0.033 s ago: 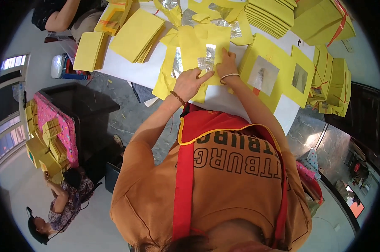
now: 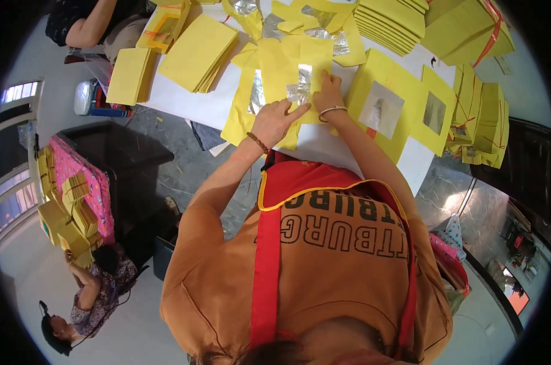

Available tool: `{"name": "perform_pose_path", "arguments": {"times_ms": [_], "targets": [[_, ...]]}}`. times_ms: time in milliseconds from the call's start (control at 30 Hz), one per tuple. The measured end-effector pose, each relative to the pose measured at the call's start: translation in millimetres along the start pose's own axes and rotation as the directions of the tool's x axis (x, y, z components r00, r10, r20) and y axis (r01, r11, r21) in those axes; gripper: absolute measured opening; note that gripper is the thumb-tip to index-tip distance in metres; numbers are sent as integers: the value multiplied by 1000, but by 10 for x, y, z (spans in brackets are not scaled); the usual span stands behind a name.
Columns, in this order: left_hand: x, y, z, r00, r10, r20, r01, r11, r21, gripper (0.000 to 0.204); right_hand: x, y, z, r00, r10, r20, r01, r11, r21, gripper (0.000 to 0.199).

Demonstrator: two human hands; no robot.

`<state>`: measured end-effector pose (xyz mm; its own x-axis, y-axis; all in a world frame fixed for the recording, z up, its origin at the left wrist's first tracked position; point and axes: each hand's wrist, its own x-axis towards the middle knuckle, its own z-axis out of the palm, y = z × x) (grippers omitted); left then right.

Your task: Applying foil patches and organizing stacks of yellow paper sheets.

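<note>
In front of me on the white-topped table lies a yellow paper sheet (image 2: 281,67) with strips of silver foil (image 2: 304,76) on it. My left hand (image 2: 272,126), wearing a beaded bracelet, rests on its near edge with thumb and forefinger spread. At the sheet's right edge, my right hand (image 2: 329,97), with a bangle at the wrist, has bent fingers closed on the paper. Its fingertips are partly hidden. Another foil patch (image 2: 256,92) shows on yellow paper just left of the sheet. Beyond my hands lie more cut yellow pieces (image 2: 324,18) with foil.
Yellow paper stacks (image 2: 199,52) stand at the left and far right of the table (image 2: 181,97). Flat yellow pieces with grey windows (image 2: 382,106) lie right of my arm. Tied yellow bundles (image 2: 479,121) are beyond. A co-worker (image 2: 99,286) handles yellow stacks at the lower left.
</note>
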<state>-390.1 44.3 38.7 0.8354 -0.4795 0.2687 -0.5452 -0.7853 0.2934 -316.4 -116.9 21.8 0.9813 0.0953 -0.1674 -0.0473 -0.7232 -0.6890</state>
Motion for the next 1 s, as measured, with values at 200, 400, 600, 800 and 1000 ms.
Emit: {"name": "perform_pose_path", "arguments": {"times_ms": [200, 400, 600, 800, 1000], "targets": [[26, -10, -23, 999, 7, 50, -8, 1000, 26, 54, 17, -99, -105, 1000, 24, 19, -24, 1000, -19, 62], [101, 30, -94, 991, -3, 135, -2, 999, 36, 56, 129, -42, -145, 996, 24, 90, -12, 992, -126, 66], [145, 34, -72, 984, -13, 178, 1, 998, 68, 56, 82, -46, -151, 999, 29, 25, -26, 994, -106, 66], [170, 22, -83, 980, 14, 200, -23, 999, 42, 54, 56, -82, -192, 999, 46, 29, -43, 996, -82, 59], [177, 25, -84, 973, -9, 230, 0, 999, 41, 54, 45, -154, -213, 996, 63, 69, -54, 992, -115, 60]]}}
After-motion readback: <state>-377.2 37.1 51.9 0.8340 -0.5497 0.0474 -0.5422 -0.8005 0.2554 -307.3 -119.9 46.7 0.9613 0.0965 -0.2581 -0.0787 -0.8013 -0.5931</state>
